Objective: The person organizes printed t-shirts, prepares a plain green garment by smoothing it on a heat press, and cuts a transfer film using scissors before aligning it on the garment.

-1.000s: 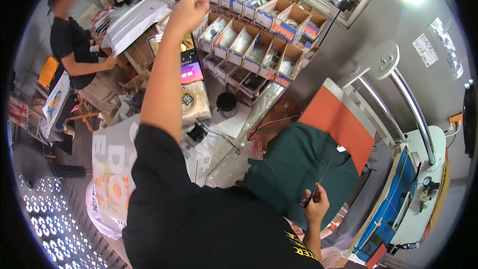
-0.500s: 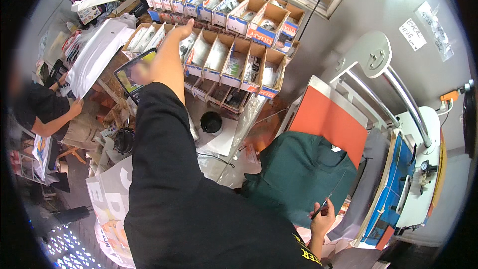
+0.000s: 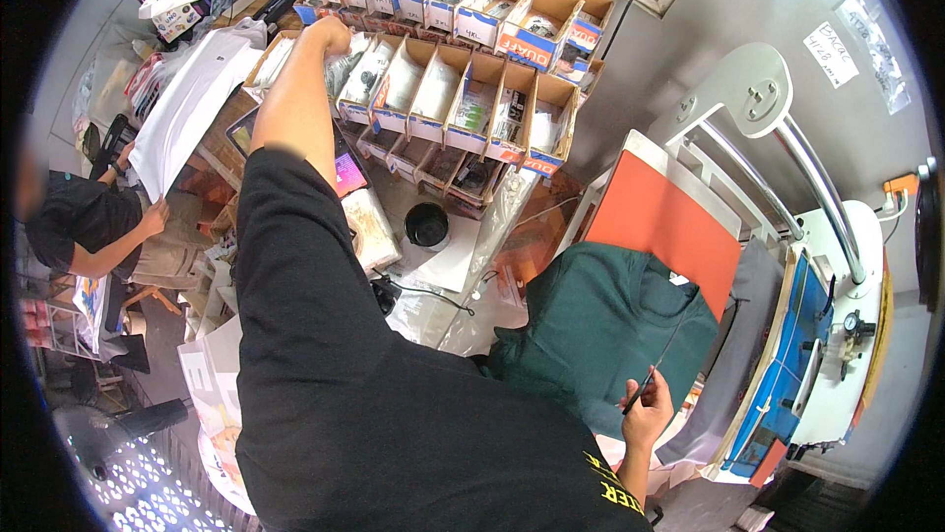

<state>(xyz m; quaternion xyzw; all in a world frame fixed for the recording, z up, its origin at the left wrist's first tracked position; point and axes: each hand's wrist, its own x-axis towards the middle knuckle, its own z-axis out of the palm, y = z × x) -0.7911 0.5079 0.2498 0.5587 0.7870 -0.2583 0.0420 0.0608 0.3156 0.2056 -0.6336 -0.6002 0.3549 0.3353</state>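
Note:
My left arm reaches far forward. My left hand (image 3: 329,37) dips into the lower row of cardboard bins (image 3: 392,119), beside clear plastic packets (image 3: 366,67); its fingers are hidden, so I cannot tell whether they grip anything. At the lower right, my right hand (image 3: 648,416) is closed round a thin, pointed tool with a black handle (image 3: 638,391), its slender end aimed up and away. Just beyond that hand, a dark green shirt (image 3: 600,320) is spread over the press's orange pad (image 3: 655,222). Partly behind my left arm lies a tablet (image 3: 348,170) with a lit screen.
An upper row of bins (image 3: 482,25) stands behind the lower one. A black cup (image 3: 426,225) sits below the bins, near a dark cable (image 3: 443,301). The press's metal arm (image 3: 822,202) rises at the right. At the left, another person (image 3: 89,222) handles white cloth (image 3: 192,104).
My left hand has moved left and down, from above the bins into the lower row. More of the tablet's lower part shows now. My right hand keeps the tool, shifted slightly right.

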